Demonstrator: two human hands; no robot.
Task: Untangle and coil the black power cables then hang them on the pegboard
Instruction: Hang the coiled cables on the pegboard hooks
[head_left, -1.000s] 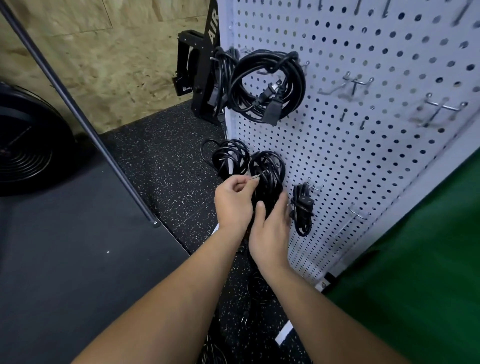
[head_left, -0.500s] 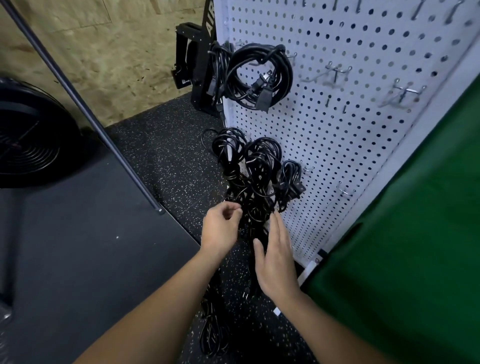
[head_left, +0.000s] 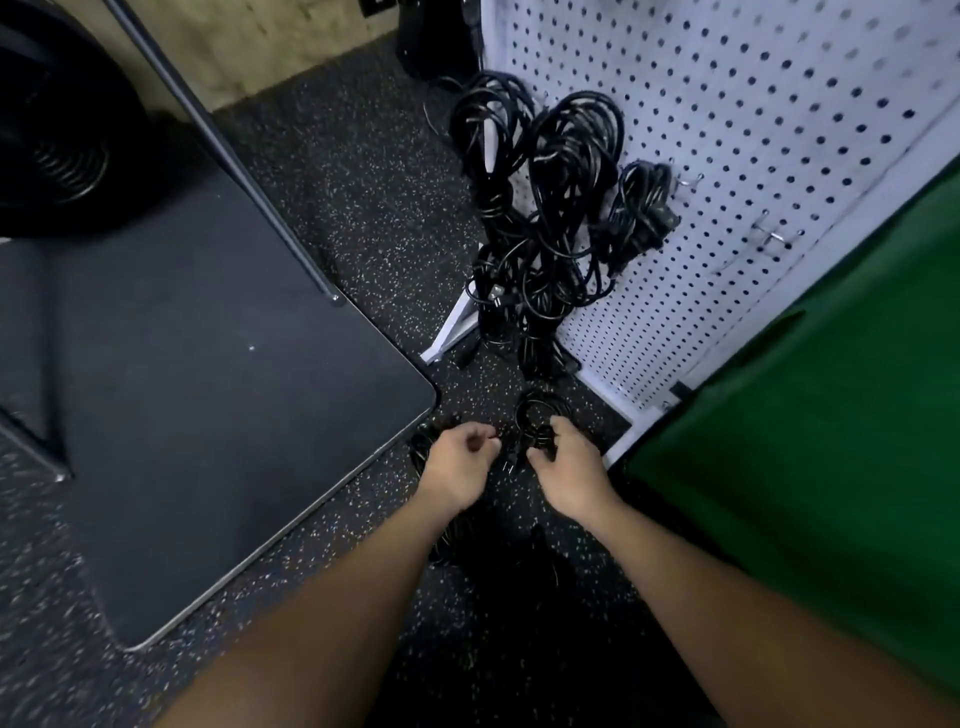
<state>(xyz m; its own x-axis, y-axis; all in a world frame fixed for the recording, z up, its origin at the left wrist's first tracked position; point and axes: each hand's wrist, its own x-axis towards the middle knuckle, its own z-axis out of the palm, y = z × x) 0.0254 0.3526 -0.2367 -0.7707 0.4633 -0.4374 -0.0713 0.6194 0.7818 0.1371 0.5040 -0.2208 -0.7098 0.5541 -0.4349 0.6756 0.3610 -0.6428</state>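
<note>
A tangle of black power cables (head_left: 537, 415) lies on the speckled floor below the white pegboard (head_left: 753, 104). My left hand (head_left: 457, 465) is curled with its fingertips pinched on a strand by a plug. Just to the right, my right hand (head_left: 571, 470) grips a small loop of the same floor cable. Three cable bundles hang low on the pegboard: a left one (head_left: 488, 150), a middle one (head_left: 574, 171) and a small right one (head_left: 644, 208). Their loose ends trail down to the floor.
A dark raised mat (head_left: 182, 389) with a metal edge lies to the left, and a slanted metal pole (head_left: 234, 156) ends on it. A green cloth (head_left: 831, 441) covers the right side. A round black fan (head_left: 57, 130) sits at far left. Bare hooks (head_left: 774, 236) stick out of the pegboard.
Both hands have dropped from the hanging bundles on the pegboard to the cables on the floor. My view has tilted downward.
</note>
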